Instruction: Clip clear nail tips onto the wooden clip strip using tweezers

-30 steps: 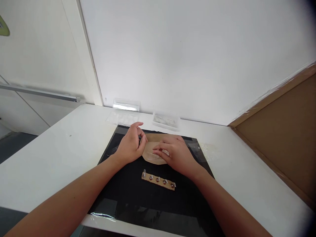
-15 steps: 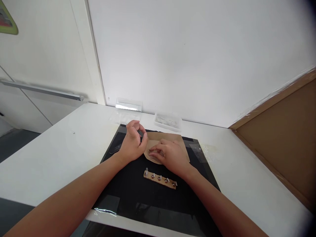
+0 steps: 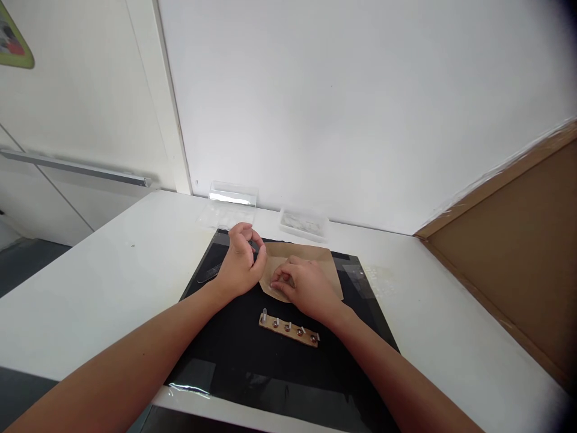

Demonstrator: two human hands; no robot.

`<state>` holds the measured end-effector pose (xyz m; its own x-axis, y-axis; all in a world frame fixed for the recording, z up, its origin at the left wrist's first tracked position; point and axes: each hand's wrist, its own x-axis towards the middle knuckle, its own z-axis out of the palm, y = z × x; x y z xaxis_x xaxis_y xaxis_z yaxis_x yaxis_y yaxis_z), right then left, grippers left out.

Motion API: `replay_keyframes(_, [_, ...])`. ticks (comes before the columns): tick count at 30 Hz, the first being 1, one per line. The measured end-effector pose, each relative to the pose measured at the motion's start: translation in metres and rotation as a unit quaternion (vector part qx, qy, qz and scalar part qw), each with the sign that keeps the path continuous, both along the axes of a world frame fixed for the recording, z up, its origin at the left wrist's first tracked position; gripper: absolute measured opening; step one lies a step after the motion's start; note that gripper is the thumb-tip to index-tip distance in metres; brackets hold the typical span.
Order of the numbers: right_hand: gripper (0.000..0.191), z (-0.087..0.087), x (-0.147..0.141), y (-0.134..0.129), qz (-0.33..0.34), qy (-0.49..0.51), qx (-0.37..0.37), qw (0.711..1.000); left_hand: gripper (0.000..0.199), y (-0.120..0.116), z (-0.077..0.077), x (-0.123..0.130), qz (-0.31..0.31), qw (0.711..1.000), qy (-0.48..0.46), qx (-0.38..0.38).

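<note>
My right hand (image 3: 307,287) rests over a sheet of brown paper (image 3: 332,273), its thumb and fingertips pinched together low at the paper's left part. Whatever lies between them is too small to make out. At the paper's left edge my left hand (image 3: 241,258) is raised with curled fingers, thumb and index finger meeting near the paper's corner; what they hold cannot be made out. Nearer to me lies a narrow brown strip (image 3: 294,334) with several round shiny spots and small whitish pegs standing on it. Both sit on a black mat (image 3: 270,373) with a glossy clear cover.
Behind the mat stand a shallow translucent tray (image 3: 304,231) with small pieces inside and an open clear plastic box (image 3: 232,195). A dark flat item (image 3: 208,273) lies left of my left hand. White wall backs the white table (image 3: 135,264); a brown panel (image 3: 509,258) rises at right.
The view has shifted slightly. My right fingertips have drawn closer together on the paper, while my left hand keeps nearly the same pose.
</note>
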<state>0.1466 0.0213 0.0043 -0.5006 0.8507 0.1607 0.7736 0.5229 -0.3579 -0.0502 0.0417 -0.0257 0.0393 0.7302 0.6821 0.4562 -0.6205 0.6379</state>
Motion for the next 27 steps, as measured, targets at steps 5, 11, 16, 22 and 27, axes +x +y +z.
replay_keyframes(5, [0.008, 0.003, 0.004, -0.001, 0.028, 0.073, 0.054, 0.995, 0.036, -0.001, 0.000, -0.001, -0.002, 1.000, 0.010, -0.006])
replay_keyframes(11, [0.018, 0.010, 0.020, 0.005, -0.013, 0.262, 0.038, 0.964, 0.021, -0.005, 0.008, -0.002, 0.006, 0.998, 0.052, -0.035])
replay_keyframes(16, [0.026, 0.002, 0.027, 0.007, -0.076, 0.371, -0.040, 0.925, 0.016, -0.011, 0.018, -0.001, -0.036, 0.995, 0.090, -0.011])
replay_keyframes(22, [0.029, -0.004, 0.022, 0.004, -0.067, 0.449, -0.080, 0.887, 0.020, -0.026, 0.031, 0.010, -0.119, 0.984, 0.131, -0.002])
replay_keyframes(27, [0.025, 0.002, 0.013, -0.006, -0.065, 0.440, -0.091, 0.891, 0.027, -0.034, 0.032, 0.020, -0.122, 0.987, 0.099, -0.033])
